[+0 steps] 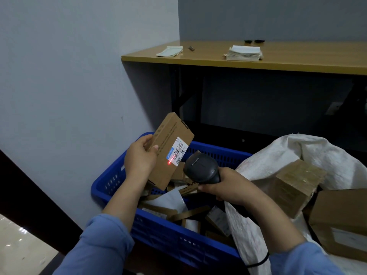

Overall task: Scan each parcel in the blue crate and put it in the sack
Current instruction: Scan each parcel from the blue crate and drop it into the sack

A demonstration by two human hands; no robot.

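Sleeves first, both blue: left sleeve (103, 245) at 7 o'clock, right sleeve (301, 259) at 5 o'clock.

Left hand (140, 157) grips a flat cardboard parcel (170, 143) by its left long edge, thumb on the front face. The parcel is in the air, tilted, top end toward 1 o'clock, over the far-left corner of the blue crate (178, 241).

Right hand (230, 185) is wrapped round the handle of a black scanner (200, 168), whose head points at the parcel from 4 o'clock. A red dot sits at the lower-left edge of the white label (177, 151).

Other parcels (190, 212) lie loose in the crate: cardboard boxes and white mailers, jumbled.

White sack (309, 147) is at 3 o'clock of the crate, touching it, mouth open. Brown boxes (297, 183) sit inside.

At 12 o'clock is a wooden table (278, 60) holding a paper stack (243, 53), a notepad (169, 51) and a pen (191, 49).
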